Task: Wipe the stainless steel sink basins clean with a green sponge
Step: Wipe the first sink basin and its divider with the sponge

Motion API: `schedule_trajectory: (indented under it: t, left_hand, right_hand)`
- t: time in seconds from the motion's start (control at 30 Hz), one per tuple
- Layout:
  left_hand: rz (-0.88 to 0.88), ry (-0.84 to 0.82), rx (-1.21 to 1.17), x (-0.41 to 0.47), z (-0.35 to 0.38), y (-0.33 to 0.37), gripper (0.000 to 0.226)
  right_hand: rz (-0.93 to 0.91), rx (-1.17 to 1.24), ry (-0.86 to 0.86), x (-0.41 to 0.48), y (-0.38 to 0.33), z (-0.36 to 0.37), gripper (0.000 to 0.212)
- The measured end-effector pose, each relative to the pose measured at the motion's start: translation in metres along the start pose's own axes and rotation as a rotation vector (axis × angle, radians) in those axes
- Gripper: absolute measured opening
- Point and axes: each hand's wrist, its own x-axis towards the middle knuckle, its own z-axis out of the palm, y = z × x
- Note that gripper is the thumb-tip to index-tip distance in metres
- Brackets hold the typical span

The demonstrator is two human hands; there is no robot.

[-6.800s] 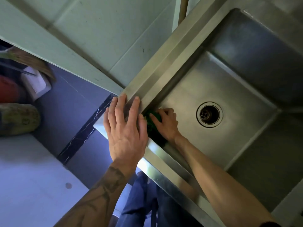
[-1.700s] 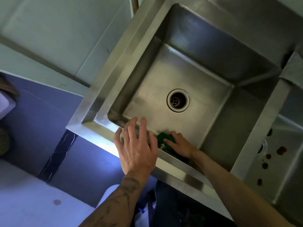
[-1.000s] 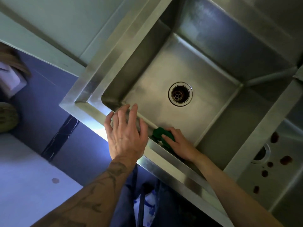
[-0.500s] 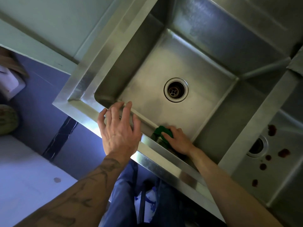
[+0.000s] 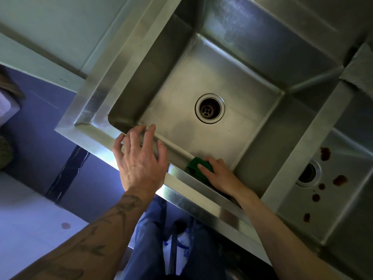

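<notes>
- Pale tiled wall (image 5: 60, 27) behind a two-basin steel sink, purple-lit floor (image 5: 36, 126) below.
- Looks down into the left basin (image 5: 171, 110), round drain (image 5: 209, 108) in the middle of its floor.
- Lays the left hand (image 5: 139, 164) over the front rim (image 5: 191, 203), fingers spread wide, holding nothing.
- Grips the green sponge (image 5: 196, 167) with the right hand (image 5: 219, 176), pressing it against the near wall, toward the basin's right corner.
- Reddish-brown spots (image 5: 325, 154) in the right basin (image 5: 343, 209).
</notes>
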Motion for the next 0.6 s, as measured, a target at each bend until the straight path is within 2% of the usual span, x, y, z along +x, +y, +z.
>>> schedule_trajectory:
  t: [0.1, 0.17, 0.27, 0.4, 0.47, 0.53, 0.6]
  left_hand:
    - [-0.003, -0.003, 0.006, -0.001, 0.000, 0.001, 0.039]
    - [0.001, 0.002, -0.003, -0.001, 0.000, 0.000, 0.038]
    - [0.000, 0.022, -0.020, -0.001, 0.001, 0.001, 0.037]
    - [0.002, 0.007, -0.020, -0.002, 0.001, -0.001, 0.037]
    - [0.015, -0.009, -0.033, -0.001, 0.001, -0.001, 0.037]
    - [0.012, -0.051, -0.035, -0.002, 0.000, 0.000, 0.037]
    - [0.041, -0.073, -0.016, -0.005, -0.002, -0.001, 0.036]
  right_hand:
    - [-0.088, 0.100, 0.009, -0.040, 0.003, -0.007, 0.026]
    - [-0.089, 0.065, 0.013, -0.034, 0.003, -0.008, 0.027]
    - [0.007, -0.051, -0.021, 0.005, 0.000, -0.005, 0.038]
    - [0.118, -0.059, -0.041, 0.017, -0.006, -0.002, 0.043]
    - [0.103, -0.053, -0.018, -0.003, -0.010, -0.006, 0.038]
    - [0.084, 0.064, -0.021, -0.027, -0.015, -0.013, 0.026]
    - [0.039, 0.127, -0.040, -0.048, -0.021, -0.020, 0.025]
